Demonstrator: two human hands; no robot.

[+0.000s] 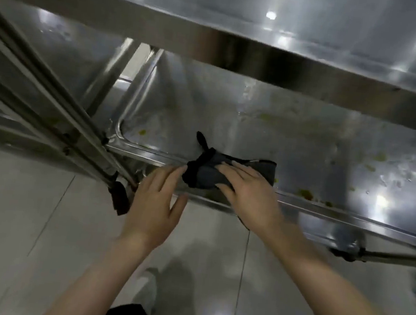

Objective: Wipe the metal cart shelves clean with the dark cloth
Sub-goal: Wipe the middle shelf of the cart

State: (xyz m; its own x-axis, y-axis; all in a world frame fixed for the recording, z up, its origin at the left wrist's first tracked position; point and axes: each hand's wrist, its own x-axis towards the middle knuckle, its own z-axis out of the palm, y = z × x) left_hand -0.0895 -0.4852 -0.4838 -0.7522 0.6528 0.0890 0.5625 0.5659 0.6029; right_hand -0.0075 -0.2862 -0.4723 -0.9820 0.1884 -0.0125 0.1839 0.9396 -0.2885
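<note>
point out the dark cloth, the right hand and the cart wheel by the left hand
dark cloth [207, 176]: head view, on its grey bunched middle, left of the fingers.
right hand [252, 192]: head view, on the back of the hand.
cart wheel [120, 197]: head view, on the dark caster under the cart's corner post.

The cloth [216, 169] lies on the lower shelf [281, 129] at its near rim, under the fingers [228, 169] of the right hand [249, 197]. The fingertips of the left hand [156, 200] touch the cloth's left end. The upper shelf [241, 25] sits above and beyond the fingers. The cart post [53, 105] stands left of the fingers. Food scraps [305, 193] lie on the lower shelf right of the fingers. The floor [27, 228] lies below both hands.
</note>
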